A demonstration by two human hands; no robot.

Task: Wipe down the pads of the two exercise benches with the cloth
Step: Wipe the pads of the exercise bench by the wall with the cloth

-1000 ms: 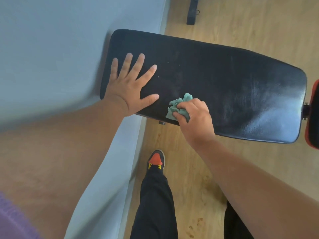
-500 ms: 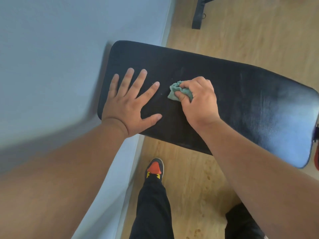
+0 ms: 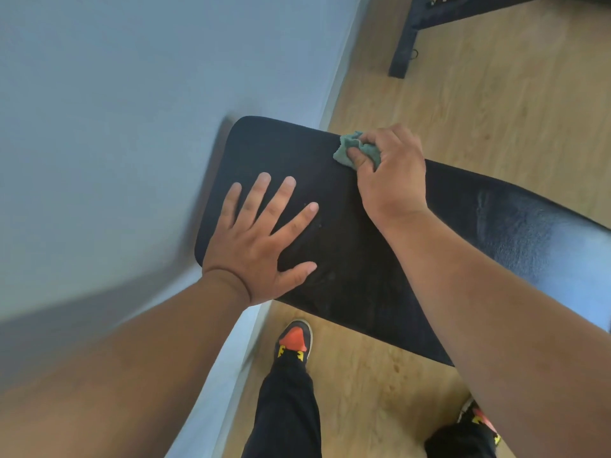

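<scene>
While the cloth (image 3: 355,150) is gripped in the right hand (image 3: 391,173) at the pad (image 3: 363,266) far edge | left hand (image 3: 261,239) laid flat, open | wiping step judged underway; remaining surface is judged next.

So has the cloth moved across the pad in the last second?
Yes. The cloth, gripped in the right hand, went from the pad's near edge to its far edge; the left hand is flat on the pad.
</scene>
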